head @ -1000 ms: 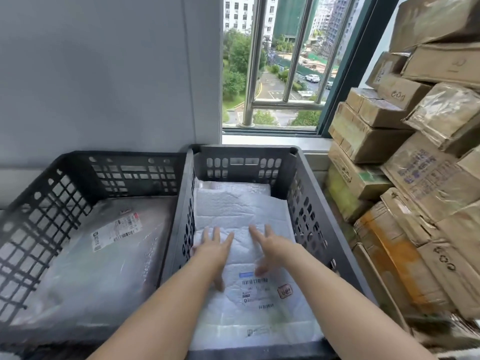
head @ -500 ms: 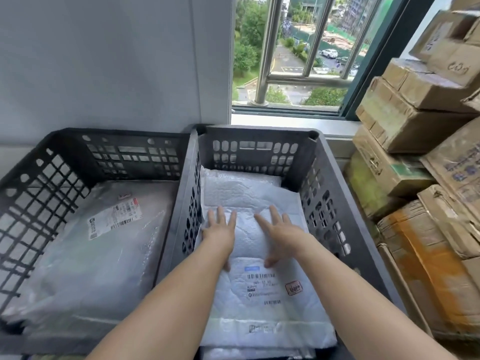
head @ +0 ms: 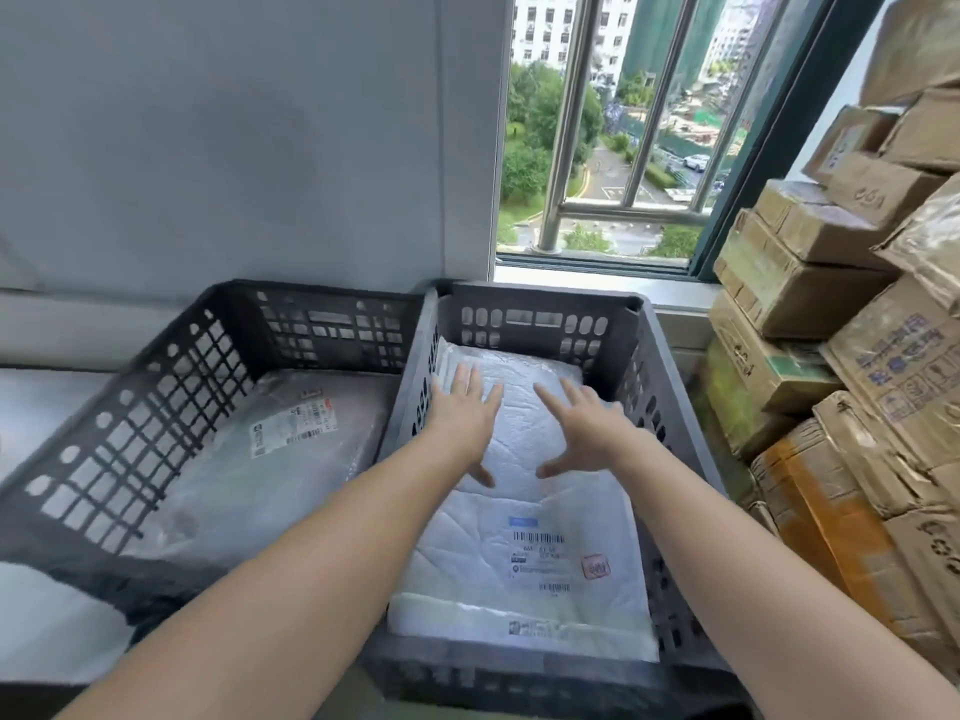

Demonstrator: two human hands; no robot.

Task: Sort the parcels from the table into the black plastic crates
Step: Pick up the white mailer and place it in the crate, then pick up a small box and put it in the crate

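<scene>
Two black plastic crates stand side by side against the wall. The right crate (head: 670, 407) holds a white padded parcel (head: 540, 537) with a barcode label, lying on other white parcels. My left hand (head: 465, 413) and my right hand (head: 587, 428) are both over the far half of that parcel, palms down, fingers spread, gripping nothing. Whether the palms press on it I cannot tell. The left crate (head: 171, 387) holds a grey plastic-wrapped parcel (head: 270, 459) with a white label.
A tall stack of brown cardboard boxes (head: 841, 356) rises close to the right crate's right side. A barred window (head: 613, 137) is behind the crates, a grey wall to its left. A white surface (head: 47, 626) shows at the lower left.
Both hands have slid farther toward the crate's back wall along the white parcel, fingers still spread. The camera has tilted and shifted, so the crates sit lower in view.
</scene>
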